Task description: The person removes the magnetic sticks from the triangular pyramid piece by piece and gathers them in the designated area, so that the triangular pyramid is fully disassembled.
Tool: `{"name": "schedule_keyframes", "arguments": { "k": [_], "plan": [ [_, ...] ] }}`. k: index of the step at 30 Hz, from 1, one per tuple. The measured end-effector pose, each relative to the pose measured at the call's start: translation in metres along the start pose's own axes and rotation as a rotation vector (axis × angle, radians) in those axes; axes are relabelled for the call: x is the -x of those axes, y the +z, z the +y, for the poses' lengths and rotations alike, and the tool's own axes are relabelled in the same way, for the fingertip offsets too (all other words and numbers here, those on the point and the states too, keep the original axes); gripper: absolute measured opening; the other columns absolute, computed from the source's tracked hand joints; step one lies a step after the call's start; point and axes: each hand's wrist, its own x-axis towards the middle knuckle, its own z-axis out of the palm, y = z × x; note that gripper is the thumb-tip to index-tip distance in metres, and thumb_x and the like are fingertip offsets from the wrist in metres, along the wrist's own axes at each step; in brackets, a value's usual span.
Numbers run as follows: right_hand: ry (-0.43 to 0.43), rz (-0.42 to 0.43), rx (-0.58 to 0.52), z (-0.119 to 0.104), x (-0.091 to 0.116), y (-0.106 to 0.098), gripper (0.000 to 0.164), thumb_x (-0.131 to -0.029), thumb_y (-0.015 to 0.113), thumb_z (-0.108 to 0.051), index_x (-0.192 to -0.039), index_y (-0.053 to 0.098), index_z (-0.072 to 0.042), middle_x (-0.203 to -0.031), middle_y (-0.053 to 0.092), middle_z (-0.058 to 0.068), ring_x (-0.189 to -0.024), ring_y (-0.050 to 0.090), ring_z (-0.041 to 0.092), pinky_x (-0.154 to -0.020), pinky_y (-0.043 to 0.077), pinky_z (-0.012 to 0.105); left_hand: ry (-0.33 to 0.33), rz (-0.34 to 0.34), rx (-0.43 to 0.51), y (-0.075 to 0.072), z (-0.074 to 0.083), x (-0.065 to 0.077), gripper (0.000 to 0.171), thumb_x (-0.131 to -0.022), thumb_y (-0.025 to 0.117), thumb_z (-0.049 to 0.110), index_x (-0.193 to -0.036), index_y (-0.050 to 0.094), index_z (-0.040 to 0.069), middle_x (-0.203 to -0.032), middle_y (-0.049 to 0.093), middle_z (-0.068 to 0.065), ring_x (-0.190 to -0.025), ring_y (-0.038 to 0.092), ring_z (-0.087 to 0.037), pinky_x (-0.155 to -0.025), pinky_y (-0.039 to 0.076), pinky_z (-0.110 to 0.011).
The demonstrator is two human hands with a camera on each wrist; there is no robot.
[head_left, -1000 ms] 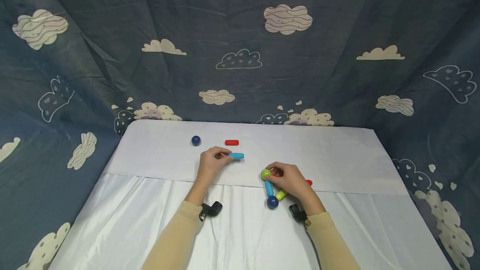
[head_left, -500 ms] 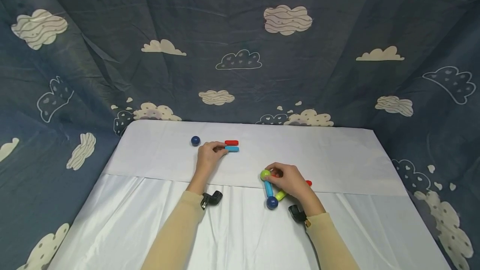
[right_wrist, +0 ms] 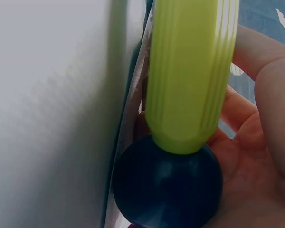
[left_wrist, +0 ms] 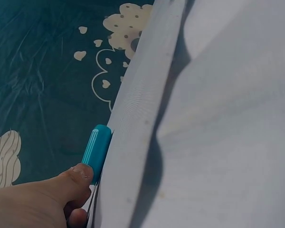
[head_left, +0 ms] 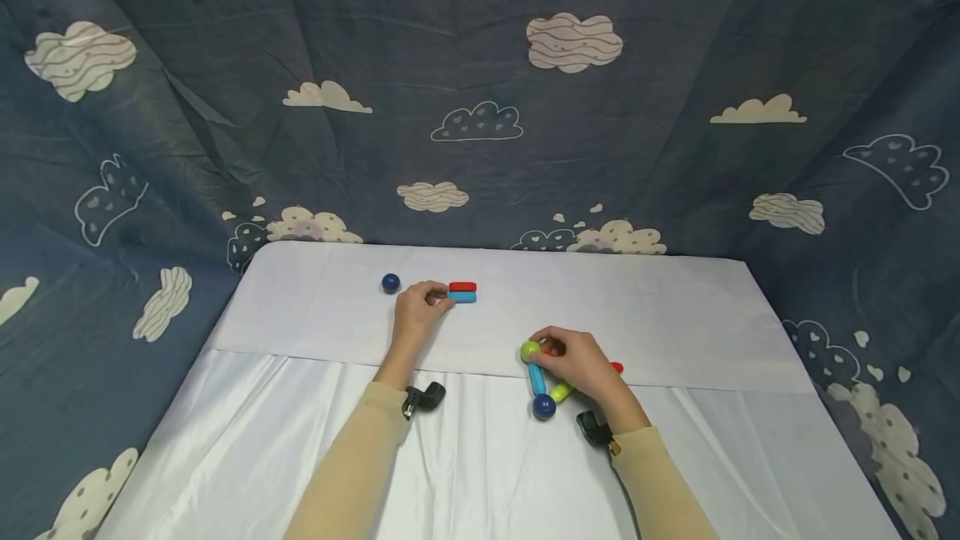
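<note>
In the head view my left hand [head_left: 416,317] pinches a light blue rod [head_left: 462,297] by its left end; the rod lies alongside a red rod [head_left: 462,286]. The left wrist view shows my thumb on the same ribbed light blue rod [left_wrist: 98,149]. My right hand [head_left: 573,359] grips a green ball [head_left: 530,351] on a joined figure of rods and balls. A blue rod [head_left: 537,378] runs from it to a dark blue ball [head_left: 543,407]. A yellow-green rod [right_wrist: 190,76] meets a dark blue ball [right_wrist: 168,183] near my right palm. My hand covers part of the figure.
Farther left, a loose dark blue ball [head_left: 391,283] rests on the white-covered table [head_left: 675,315]. A red rod end [head_left: 617,367] sticks out to the right of my right hand. Behind hangs a dark cloth [head_left: 480,57] with cloud prints.
My left hand has moved the light blue rod back and slightly left, from apart to right alongside the red rod. My right hand and the joined figure have stayed in place.
</note>
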Motion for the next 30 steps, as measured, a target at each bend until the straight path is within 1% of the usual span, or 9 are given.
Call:
{"name": "schedule_keyframes", "arguments": {
  "k": [11,13,15,18,20,23,25,27,30],
  "plan": [
    [-0.003,-0.002,-0.011,-0.001,0.001,-0.001,0.032,-0.093,0.082,-0.034,-0.12,0.077,-0.017,-0.094,0.067,0.001,-0.087,0.057,0.018,-0.076,0.048,0.03,-0.005,0.051,0.045,-0.002,0.0,0.004,0.019,-0.089,0.086,0.012,-0.107,0.081,0.008,-0.101,0.08,-0.011,-0.086,0.065,-0.023,-0.077,0.049,-0.027],
    [-0.005,-0.001,-0.009,-0.001,0.001,-0.001,0.032,-0.093,0.082,-0.033,-0.119,0.077,-0.017,-0.094,0.067,0.001,-0.087,0.057,0.018,-0.076,0.048,0.03,0.021,0.062,0.074,-0.003,0.0,0.006,0.019,-0.089,0.086,0.011,-0.107,0.081,0.008,-0.101,0.08,-0.011,-0.087,0.065,-0.023,-0.078,0.05,-0.026],
    [-0.007,0.002,-0.009,-0.001,0.001,0.0,0.032,-0.093,0.082,-0.033,-0.119,0.077,-0.016,-0.093,0.067,0.001,-0.086,0.057,0.018,-0.076,0.048,0.03,0.078,0.049,0.116,-0.002,0.001,0.01,0.019,-0.088,0.086,0.01,-0.106,0.081,0.008,-0.102,0.08,-0.011,-0.089,0.066,-0.024,-0.079,0.052,-0.026],
    [-0.008,0.004,-0.009,-0.002,0.002,0.0,0.032,-0.093,0.082,-0.033,-0.119,0.077,-0.016,-0.092,0.067,0.0,-0.086,0.057,0.017,-0.076,0.048,0.03,0.19,-0.056,0.178,0.001,0.006,0.021,0.022,-0.088,0.086,0.009,-0.108,0.08,0.006,-0.105,0.079,-0.009,-0.091,0.069,-0.024,-0.082,0.056,-0.026],
    [-0.014,-0.005,-0.004,-0.002,0.003,-0.001,0.034,-0.093,0.082,-0.034,-0.121,0.076,-0.015,-0.093,0.067,0.0,-0.085,0.057,0.016,-0.076,0.047,0.03,0.246,-0.182,0.187,0.007,0.012,0.03,0.025,-0.089,0.086,0.01,-0.113,0.079,0.006,-0.107,0.079,-0.007,-0.093,0.069,-0.022,-0.084,0.057,-0.028],
    [-0.034,-0.036,0.012,-0.002,0.004,-0.006,0.038,-0.095,0.08,-0.033,-0.126,0.075,-0.013,-0.094,0.068,-0.001,-0.085,0.057,0.015,-0.078,0.049,0.03,0.271,-0.399,0.144,0.017,0.024,0.044,0.034,-0.092,0.084,0.015,-0.125,0.076,0.011,-0.117,0.078,-0.001,-0.102,0.07,-0.018,-0.092,0.057,-0.03],
    [-0.047,-0.065,0.029,-0.002,0.005,-0.011,0.04,-0.096,0.08,-0.03,-0.13,0.073,-0.01,-0.095,0.07,0.0,-0.086,0.059,0.015,-0.08,0.051,0.03,0.28,-0.513,0.104,0.024,0.03,0.052,0.04,-0.094,0.082,0.019,-0.132,0.073,0.015,-0.124,0.076,0.002,-0.109,0.069,-0.016,-0.099,0.057,-0.031],
    [-0.041,-0.093,0.045,-0.002,0.007,-0.016,0.039,-0.096,0.08,-0.026,-0.129,0.073,-0.008,-0.096,0.071,0.001,-0.086,0.06,0.015,-0.081,0.053,0.031,0.277,-0.584,0.073,0.031,0.036,0.057,0.044,-0.095,0.082,0.021,-0.137,0.071,0.018,-0.131,0.074,0.003,-0.118,0.068,-0.015,-0.107,0.055,-0.033],
    [-0.017,-0.13,0.068,0.0,0.008,-0.022,0.031,-0.095,0.08,-0.023,-0.121,0.076,-0.007,-0.096,0.072,0.002,-0.085,0.06,0.015,-0.08,0.054,0.032,0.289,-0.609,0.032,0.038,0.04,0.061,0.046,-0.095,0.081,0.021,-0.14,0.069,0.021,-0.138,0.071,0.004,-0.128,0.065,-0.016,-0.114,0.05,-0.039]
  ]
}}
